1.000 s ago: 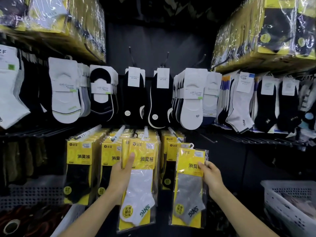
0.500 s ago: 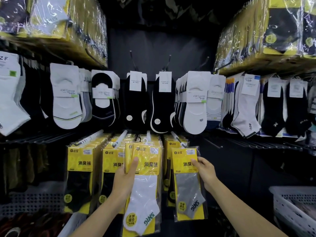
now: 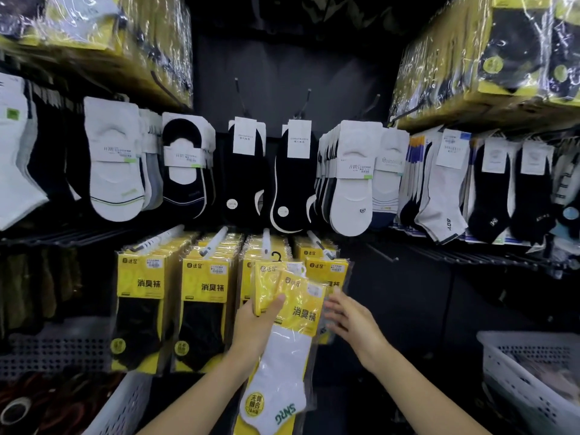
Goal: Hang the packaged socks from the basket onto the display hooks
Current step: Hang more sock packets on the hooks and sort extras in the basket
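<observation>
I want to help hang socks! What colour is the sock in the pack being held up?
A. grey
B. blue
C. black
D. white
D: the held pack shows a white sock below its yellow top.

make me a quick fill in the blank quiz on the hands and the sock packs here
1. The sock pack that the left hand grips shows a ___ sock.
2. The right hand has its fingers spread and holds ___.
3. The hung packs to the left of the left hand hold ___ socks.
4. The cards of the packs on the lower hooks are ___.

Missing words: white; nothing; black; yellow
</observation>
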The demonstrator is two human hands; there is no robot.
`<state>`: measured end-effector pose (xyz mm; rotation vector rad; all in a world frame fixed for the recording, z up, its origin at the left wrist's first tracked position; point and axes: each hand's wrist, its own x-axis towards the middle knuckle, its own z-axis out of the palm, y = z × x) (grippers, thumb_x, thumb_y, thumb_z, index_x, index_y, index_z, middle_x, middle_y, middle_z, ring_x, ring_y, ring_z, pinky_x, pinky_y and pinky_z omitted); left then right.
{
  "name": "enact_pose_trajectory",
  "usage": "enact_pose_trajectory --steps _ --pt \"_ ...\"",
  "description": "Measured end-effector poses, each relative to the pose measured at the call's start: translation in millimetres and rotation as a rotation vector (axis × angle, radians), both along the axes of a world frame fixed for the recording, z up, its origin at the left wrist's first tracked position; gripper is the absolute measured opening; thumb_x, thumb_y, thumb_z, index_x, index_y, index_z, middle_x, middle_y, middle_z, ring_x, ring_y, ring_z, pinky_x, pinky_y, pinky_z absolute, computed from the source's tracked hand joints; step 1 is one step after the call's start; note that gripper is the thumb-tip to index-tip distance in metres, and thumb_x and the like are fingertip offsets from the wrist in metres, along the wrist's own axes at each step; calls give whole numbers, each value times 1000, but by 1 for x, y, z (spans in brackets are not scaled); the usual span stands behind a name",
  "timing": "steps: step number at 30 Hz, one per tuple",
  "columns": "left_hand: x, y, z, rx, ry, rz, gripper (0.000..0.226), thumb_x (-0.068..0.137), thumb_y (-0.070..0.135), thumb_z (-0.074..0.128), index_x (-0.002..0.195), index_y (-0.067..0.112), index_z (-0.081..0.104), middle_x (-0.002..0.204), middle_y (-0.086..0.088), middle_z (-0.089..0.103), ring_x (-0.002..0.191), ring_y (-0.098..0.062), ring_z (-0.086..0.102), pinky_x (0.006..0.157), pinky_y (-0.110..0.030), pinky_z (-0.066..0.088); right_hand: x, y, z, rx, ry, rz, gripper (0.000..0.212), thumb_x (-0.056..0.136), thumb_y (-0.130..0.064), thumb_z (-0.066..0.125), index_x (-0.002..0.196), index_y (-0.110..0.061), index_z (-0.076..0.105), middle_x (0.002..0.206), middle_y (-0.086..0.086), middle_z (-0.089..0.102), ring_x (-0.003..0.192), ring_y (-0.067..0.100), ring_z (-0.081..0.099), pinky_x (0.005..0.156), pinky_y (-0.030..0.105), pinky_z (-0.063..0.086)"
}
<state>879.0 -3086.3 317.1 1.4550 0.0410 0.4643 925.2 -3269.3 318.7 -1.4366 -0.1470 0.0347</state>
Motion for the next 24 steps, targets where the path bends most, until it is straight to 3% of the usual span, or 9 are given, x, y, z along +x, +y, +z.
enact_pose_trajectory --steps 4,7,10,13,15,19,24 --pt "-1 -13 -2 -21 -11 -53 20 78 29 75 95 24 67 76 13 74 71 -2 70 54 -13 51 -12 5 -1 -48 -45 -10 24 88 -30 65 102 -11 68 96 3 75 85 17 73 62 23 56" --pt "-1 -13 0 7 15 -19 16 80 37 70 91 26 65 82 17 72 73 1 67 58 -10 48 -10 -3 -2 22 -41 -70 18 89 -22 65 100 -9 68 92 5 75 80 16 73 58 22 56" --pt "3 -1 2 47 57 49 23 86 46 60 100 27 60 95 19 62 86 1 56 81 -21 39 0 -14 2 30 -56 -216 10 90 -20 64 97 -15 68 93 6 74 86 21 71 72 35 59" --pt "5 14 4 73 33 83 12 89 44 58 94 34 58 88 22 59 82 4 53 74 -18 38 13 -21 12 -14 -106 -365 8 92 -17 60 96 -11 65 89 5 70 84 22 66 81 41 54" --pt "5 20 5 79 18 100 5 90 42 57 87 37 56 84 24 57 78 9 50 65 -11 36 21 -24 20 -5 -149 -403 6 93 -14 59 96 -11 62 85 2 67 76 17 64 72 35 55" --pt "8 25 5 77 3 106 8 90 41 57 84 38 52 83 27 53 75 12 45 72 -13 35 35 -20 31 -37 -211 -348 5 95 -11 55 98 -12 59 81 -1 67 68 9 64 49 17 52" --pt "11 31 3 57 -6 98 5 90 40 57 87 36 56 86 23 58 79 9 50 64 -10 33 48 -16 32 -64 -229 -266 7 95 -13 55 99 -16 60 85 -1 69 71 7 66 48 14 51"
